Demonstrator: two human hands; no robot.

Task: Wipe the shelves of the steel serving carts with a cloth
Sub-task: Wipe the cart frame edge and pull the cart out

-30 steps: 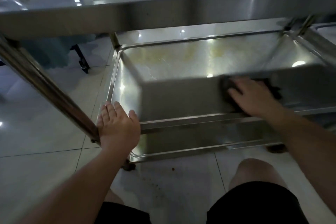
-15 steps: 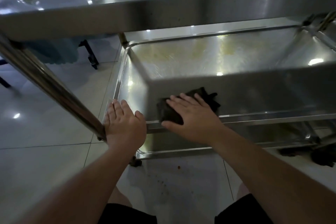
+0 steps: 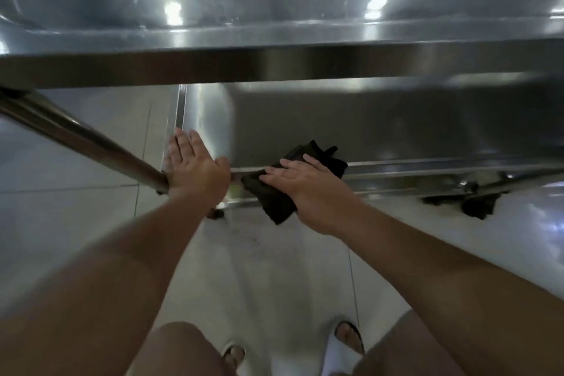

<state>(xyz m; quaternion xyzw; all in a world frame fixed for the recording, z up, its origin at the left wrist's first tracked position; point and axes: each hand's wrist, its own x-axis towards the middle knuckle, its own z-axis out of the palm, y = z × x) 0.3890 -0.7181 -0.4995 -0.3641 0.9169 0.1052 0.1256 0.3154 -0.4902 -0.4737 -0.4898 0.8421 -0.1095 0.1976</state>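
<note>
Nearest the camera, knees and two sandalled feet (image 3: 341, 345) on the tiled floor (image 3: 274, 268); both forearms reach forward and down to the near-left corner of the cart's lower shelf (image 3: 381, 128); left hand (image 3: 195, 168) lies palm-down at that corner, fingers extended and close together, thumb along the near rim, heel beside the slanted steel leg (image 3: 85, 140); it braces the cart and grips nothing; right hand (image 3: 308, 189) lies flat, fingers straight and slightly spread, pressing the dark cloth (image 3: 283, 189) onto the near rim of the shelf; no pinch, palm pressure only; cloth straddles the rim, one bunched part on the shelf surface, one fold hanging over the near edge toward the floor. Risk, as judgement: with only flat pressure, the overhanging fold could drag the cloth off the rim on a pull toward the body, so it drops; a hard sideways stroke could also roll the cart if the left brace lets go. Farther off, the top shelf (image 3: 274, 67) overhangs and hides the far part of the lower one; coverage there cannot be judged.
</note>
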